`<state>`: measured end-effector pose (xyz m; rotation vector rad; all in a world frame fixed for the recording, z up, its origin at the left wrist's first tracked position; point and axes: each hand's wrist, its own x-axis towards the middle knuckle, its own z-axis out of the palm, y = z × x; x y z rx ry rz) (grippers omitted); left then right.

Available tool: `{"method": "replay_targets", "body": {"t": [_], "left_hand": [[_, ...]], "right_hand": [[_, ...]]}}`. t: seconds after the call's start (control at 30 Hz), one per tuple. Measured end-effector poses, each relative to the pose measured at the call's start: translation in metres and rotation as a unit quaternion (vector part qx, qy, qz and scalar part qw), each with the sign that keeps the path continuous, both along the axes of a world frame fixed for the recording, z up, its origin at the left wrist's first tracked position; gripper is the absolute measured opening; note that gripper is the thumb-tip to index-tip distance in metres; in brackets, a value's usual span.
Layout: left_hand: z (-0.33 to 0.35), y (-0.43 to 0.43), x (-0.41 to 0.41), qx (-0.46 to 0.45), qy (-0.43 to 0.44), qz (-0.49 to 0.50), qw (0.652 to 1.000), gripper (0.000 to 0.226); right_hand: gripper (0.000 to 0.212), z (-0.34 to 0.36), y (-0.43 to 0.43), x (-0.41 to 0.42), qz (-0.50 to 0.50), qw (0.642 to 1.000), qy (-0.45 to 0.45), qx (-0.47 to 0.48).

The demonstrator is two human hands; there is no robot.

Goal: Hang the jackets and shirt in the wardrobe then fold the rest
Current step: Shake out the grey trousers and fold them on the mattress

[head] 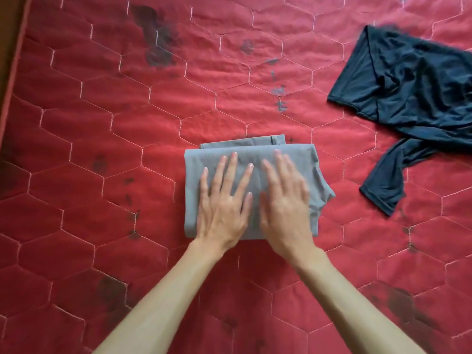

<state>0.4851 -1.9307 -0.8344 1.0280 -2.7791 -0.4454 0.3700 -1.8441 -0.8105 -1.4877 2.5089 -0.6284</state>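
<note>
head view, two hands, left hand point(221, 208), right hand point(286, 205), flat on one folded grey garment point(194, 185), one dark garment point(413, 98)

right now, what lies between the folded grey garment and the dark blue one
Only bare red mattress, per the head view, between grey garment and dark blue garment.

Left hand point(222, 203): palm down, fingers straight and spread.
Right hand point(286, 200): palm down, fingers straight, slightly blurred.
Forearms point(163, 297): bare, reaching forward, converging.

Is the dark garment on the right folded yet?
Not folded. The dark garment lies rumpled and spread on the red mattress, one sleeve trailing out, untouched by either hand.
</note>
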Motion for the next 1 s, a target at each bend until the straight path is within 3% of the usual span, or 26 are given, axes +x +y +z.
{"method": "replay_targets", "body": {"t": [0.13, 0.33, 0.43, 0.53, 0.67, 0.87, 1.0], "left_hand": [[-0.018, -0.011, -0.006, -0.013, -0.076, 0.002, 0.997, 0.056], [-0.024, -0.013, -0.014, -0.026, -0.092, 0.029, 0.995, 0.061], [-0.023, -0.014, -0.014, -0.021, -0.083, 0.069, 0.994, 0.068], [-0.02, -0.013, -0.015, -0.009, -0.088, 0.156, 0.984, 0.073], [-0.016, -0.011, -0.017, 0.007, -0.074, 0.232, 0.97, 0.073], [-0.002, -0.025, -0.011, 0.083, 0.006, 0.344, 0.935, 0.077], [0.022, -0.036, -0.007, 0.253, 0.04, 0.463, 0.849, 0.088]], "right_hand": [[0.059, -0.029, -0.01, 0.009, 0.084, 0.991, 0.014, 0.104], [0.063, -0.036, -0.015, -0.019, 0.089, 0.988, 0.028, 0.122], [0.071, -0.04, -0.012, -0.027, 0.023, 0.993, 0.008, 0.113], [0.074, -0.042, -0.005, -0.036, -0.081, 0.988, -0.071, 0.109], [0.085, -0.04, 0.007, -0.048, -0.114, 0.978, -0.117, 0.131], [0.087, -0.031, 0.012, -0.051, -0.132, 0.963, -0.167, 0.168], [0.077, -0.016, 0.016, -0.032, -0.202, 0.949, -0.206, 0.125]]}}
